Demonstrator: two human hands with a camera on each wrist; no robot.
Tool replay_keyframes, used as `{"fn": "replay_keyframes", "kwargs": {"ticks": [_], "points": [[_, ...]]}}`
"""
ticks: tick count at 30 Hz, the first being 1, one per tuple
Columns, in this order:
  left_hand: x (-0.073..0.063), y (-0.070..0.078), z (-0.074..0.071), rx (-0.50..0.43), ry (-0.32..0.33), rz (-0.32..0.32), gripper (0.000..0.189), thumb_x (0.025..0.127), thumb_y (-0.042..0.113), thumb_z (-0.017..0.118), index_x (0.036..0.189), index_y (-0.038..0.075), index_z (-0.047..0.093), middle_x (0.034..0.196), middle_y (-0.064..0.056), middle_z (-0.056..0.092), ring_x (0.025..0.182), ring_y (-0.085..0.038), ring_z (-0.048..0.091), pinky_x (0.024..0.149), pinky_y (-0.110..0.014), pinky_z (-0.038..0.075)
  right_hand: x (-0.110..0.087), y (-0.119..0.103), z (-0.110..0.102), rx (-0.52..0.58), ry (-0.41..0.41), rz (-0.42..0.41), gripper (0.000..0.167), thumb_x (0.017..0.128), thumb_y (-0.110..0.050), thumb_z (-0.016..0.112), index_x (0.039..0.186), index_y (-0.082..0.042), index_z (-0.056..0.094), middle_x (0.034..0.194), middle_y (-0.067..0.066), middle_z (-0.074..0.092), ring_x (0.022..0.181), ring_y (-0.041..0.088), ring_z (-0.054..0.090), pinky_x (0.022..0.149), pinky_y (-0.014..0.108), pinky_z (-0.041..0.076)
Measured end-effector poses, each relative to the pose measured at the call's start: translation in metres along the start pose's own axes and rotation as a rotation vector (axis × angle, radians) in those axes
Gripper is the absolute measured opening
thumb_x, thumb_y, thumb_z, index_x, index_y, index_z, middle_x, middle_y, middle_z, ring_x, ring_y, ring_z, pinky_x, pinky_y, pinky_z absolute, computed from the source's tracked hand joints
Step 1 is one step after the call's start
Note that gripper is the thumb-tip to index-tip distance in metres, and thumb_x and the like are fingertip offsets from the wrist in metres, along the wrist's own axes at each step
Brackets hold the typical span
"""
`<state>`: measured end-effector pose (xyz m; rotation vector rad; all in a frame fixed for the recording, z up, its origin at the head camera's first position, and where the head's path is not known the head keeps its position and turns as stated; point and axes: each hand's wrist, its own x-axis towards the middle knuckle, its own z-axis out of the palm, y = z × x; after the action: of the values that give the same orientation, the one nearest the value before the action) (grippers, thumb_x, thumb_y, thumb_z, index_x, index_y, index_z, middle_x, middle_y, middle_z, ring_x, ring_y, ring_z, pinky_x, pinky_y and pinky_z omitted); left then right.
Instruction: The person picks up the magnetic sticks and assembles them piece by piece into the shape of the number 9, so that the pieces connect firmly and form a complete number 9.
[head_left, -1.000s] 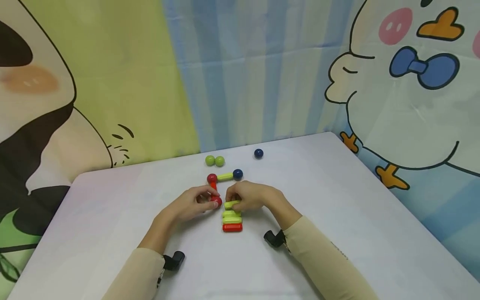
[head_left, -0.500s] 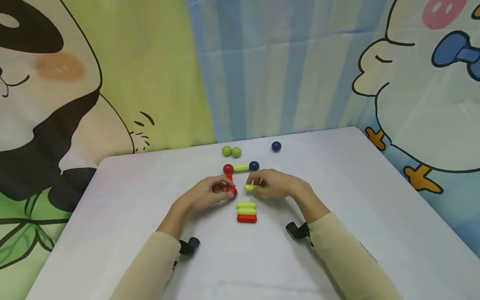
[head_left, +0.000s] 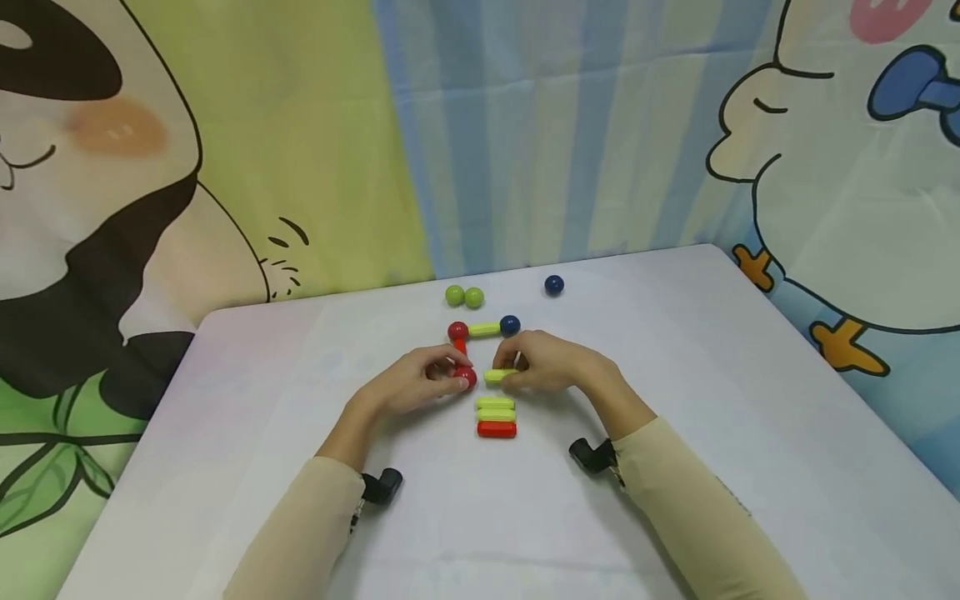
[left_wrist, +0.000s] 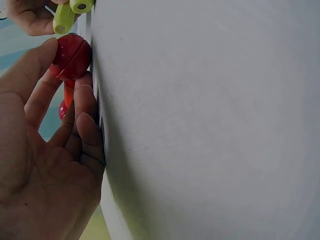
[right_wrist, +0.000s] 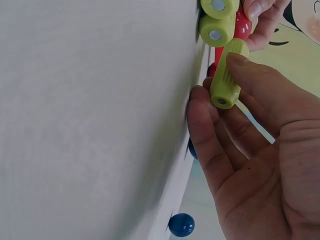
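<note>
My left hand (head_left: 412,381) pinches the near red ball (left_wrist: 71,57) between thumb and fingers. A red rod (head_left: 460,345) joins that ball to a far red ball (head_left: 457,331). From there a yellow-green rod (head_left: 483,330) runs right to a dark blue ball (head_left: 510,325). My right hand (head_left: 551,363) pinches a loose yellow-green magnetic rod (right_wrist: 229,75) by thumb and fingers, a metal disc showing in its end. In the head view, this rod's left end points at the near red ball, with a small gap between them.
Two yellow-green rods (head_left: 496,408) and a red rod (head_left: 497,429) lie side by side nearer the body. Two green balls (head_left: 464,297) and a single dark blue ball (head_left: 554,285) sit toward the back edge of the white table (head_left: 637,333).
My right hand has lifted a yellow-green rod off the row of rods and carried it away from the body, then left toward the near red ball. My left hand keeps its hold.
</note>
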<state>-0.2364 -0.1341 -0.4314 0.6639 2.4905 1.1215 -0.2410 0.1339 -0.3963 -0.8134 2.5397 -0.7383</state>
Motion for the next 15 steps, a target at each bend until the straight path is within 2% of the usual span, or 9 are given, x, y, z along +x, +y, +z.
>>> {"fn": "replay_keyframes", "kwargs": {"ticks": [8,15], "points": [[0.0042,0.0008,0.0009,-0.010,-0.014,-0.007,0.024,0.097,0.034,0.073,0.120,0.032,0.066,0.111,-0.001,0.063,0.094,-0.022,0.059,0.081,-0.036,0.052,0.0040,0.0001,0.0029,-0.001,0.016,-0.059,0.012,0.094,-0.019,0.075,0.106,-0.020,0.073,0.100,-0.009,0.069,0.093,0.016,0.061,0.088,0.032,0.052],[0.0024,-0.0005,0.0003,-0.002,-0.013,-0.009,0.026,0.097,0.036,0.072,0.121,0.031,0.066,0.112,-0.001,0.063,0.094,-0.022,0.059,0.082,-0.035,0.051,0.0079,0.0025,0.0050,0.020,0.025,-0.059,0.012,0.094,-0.020,0.076,0.105,-0.022,0.073,0.099,-0.008,0.069,0.091,0.015,0.061,0.087,0.031,0.052]]}}
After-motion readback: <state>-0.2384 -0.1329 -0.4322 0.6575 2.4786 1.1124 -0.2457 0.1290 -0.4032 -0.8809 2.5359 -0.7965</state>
